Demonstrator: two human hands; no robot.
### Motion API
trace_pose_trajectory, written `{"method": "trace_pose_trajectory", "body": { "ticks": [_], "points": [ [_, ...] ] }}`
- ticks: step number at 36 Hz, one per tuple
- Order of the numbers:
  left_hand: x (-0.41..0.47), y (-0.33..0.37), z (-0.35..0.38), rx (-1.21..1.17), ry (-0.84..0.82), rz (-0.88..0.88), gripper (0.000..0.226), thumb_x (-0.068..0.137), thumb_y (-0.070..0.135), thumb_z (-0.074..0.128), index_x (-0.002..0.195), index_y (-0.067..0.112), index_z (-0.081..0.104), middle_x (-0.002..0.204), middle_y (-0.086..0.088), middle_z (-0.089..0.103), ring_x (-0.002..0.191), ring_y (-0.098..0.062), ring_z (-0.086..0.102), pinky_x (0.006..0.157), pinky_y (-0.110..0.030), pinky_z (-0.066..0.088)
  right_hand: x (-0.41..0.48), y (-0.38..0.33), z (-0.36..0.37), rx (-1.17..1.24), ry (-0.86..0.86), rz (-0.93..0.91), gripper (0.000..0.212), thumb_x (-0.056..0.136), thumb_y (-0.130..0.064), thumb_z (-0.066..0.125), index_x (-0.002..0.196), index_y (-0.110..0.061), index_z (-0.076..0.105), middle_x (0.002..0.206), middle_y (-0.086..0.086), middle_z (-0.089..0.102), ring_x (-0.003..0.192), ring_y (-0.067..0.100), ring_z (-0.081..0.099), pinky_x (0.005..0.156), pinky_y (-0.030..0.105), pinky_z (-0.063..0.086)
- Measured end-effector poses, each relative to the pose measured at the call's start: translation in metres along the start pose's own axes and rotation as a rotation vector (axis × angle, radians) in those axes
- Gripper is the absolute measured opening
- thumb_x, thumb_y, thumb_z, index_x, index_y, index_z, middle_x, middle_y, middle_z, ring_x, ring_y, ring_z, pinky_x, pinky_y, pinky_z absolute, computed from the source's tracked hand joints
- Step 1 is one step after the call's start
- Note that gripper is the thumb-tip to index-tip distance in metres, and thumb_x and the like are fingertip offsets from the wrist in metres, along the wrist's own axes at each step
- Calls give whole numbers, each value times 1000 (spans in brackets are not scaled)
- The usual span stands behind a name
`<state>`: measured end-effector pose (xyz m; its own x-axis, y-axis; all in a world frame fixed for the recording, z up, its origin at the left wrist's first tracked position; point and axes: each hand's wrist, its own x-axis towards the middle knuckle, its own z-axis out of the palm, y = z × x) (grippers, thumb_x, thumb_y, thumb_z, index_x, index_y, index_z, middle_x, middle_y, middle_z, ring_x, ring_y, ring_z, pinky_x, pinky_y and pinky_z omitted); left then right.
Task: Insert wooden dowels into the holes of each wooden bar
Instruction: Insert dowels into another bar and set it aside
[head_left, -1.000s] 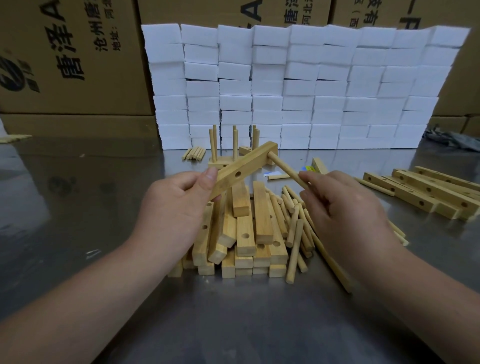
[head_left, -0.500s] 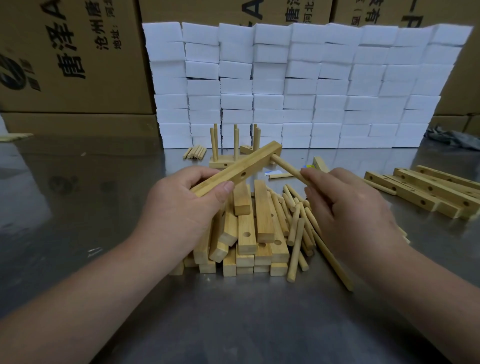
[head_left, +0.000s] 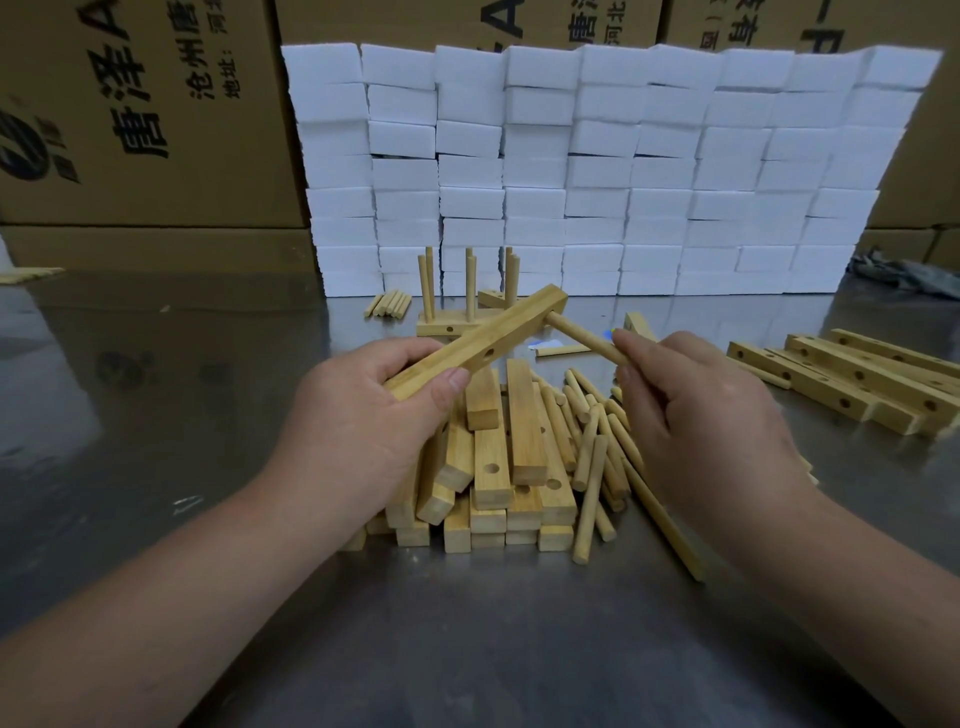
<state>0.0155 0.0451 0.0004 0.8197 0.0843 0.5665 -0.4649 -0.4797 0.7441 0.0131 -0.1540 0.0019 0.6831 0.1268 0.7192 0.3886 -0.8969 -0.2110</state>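
L hand (head_left: 363, 421) clamps pale square wooden bar (head_left: 483, 343) at near end; R hand (head_left: 696, 415) fingers pinch round wooden dowel (head_left: 582, 335), tip touching bar's far end. Prob light, stiff, smooth: hold dowel nearer tip

Place: a small factory workroom.
Boxes: big printed cardboard boxes (head_left: 145, 130), 11 o'clock.
Blocks: white blocks (head_left: 597, 171) stacked like a wall, 12 o'clock.
Table: shiny metal table (head_left: 156, 415) with heaps of wooden bars (head_left: 522, 441).

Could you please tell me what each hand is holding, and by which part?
The left hand grips a bar at its near end; the right hand pinches a dowel at its near end.
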Motion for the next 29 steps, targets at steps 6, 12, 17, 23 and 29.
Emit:
{"method": "trace_pose_trajectory", "body": {
  "ticks": [6,12,17,23,29],
  "points": [
    [0,0,0,14,-15,-3,21,80,33,67,66,47,60,62,27,63,60,6,59,47,-3,39,1,1,1,6,28,8,36,91,-20,41,120,-7,59,76,-1,45,60,16,40,49,16,27],
    [-1,1,0,29,-56,-13,9,80,37,63,74,43,61,67,27,63,65,6,59,47,-4,39,1,0,1,5,40,15,34,92,-19,43,120,-6,59,79,-2,44,62,14,40,51,14,26],
    [-1,3,-1,24,-74,-15,7,79,37,62,76,43,60,68,26,63,63,3,60,46,-5,40,0,-1,-1,1,17,21,33,92,-17,45,118,-6,60,77,-2,43,60,15,39,50,14,24],
    [-1,4,-1,29,-80,-18,7,80,37,61,75,43,59,68,23,63,66,-1,59,45,-5,40,1,-2,2,-6,7,20,49,88,-34,28,122,-15,57,79,-6,43,61,6,34,51,13,21],
    [-2,5,-1,17,-65,-22,7,81,37,61,76,41,61,67,18,64,59,3,57,41,-6,37,0,3,4,-33,-21,36,39,90,-31,38,125,-20,54,82,-8,46,72,10,38,53,24,25]
  ]
}}
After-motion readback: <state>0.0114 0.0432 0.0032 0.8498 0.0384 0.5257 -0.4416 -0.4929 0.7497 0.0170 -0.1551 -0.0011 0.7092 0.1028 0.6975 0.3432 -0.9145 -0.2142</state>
